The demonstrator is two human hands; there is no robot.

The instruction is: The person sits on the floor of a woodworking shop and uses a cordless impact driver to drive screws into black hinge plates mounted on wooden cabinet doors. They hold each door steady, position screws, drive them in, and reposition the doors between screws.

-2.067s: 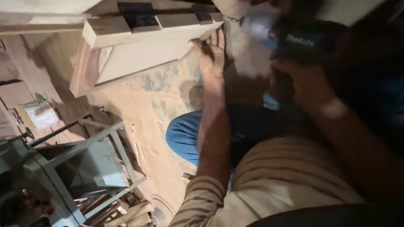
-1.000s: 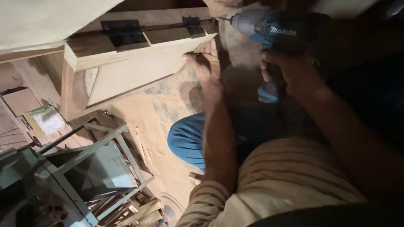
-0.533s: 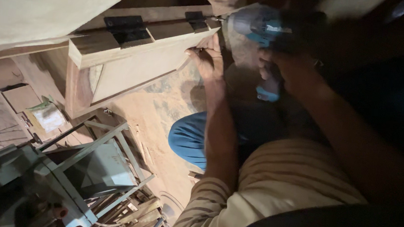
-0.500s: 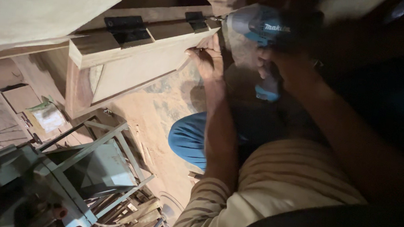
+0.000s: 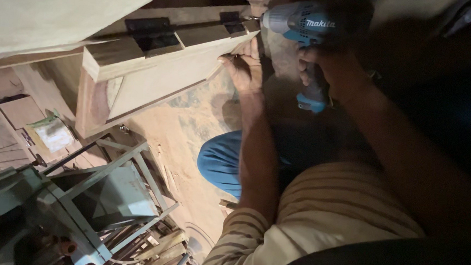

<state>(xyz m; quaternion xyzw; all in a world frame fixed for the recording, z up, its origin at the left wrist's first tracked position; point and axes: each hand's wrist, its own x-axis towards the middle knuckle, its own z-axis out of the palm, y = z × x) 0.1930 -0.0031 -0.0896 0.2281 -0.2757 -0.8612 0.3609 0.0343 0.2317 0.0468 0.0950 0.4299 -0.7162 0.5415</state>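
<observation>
Two hands work the door [image 5: 163, 83]: right hand [image 5: 325, 67] closed around the drill [image 5: 305, 31], bit at the end hinge [image 5: 231, 23]; left hand [image 5: 244, 66] curled on the door's corner beside it. Bit slip could strike those fingers.

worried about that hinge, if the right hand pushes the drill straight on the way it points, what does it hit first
The right hand aims the blue drill leftward; first in line looks like the near black hinge on the wooden panel, though depth is unclear.

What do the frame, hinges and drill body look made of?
Frame: bare, unpainted wood, pale with visible grain. Hinges: dark, matte, likely blackened metal. Drill in the right hand: teal moulded shell, probably plastic, with a darker grip.
</observation>
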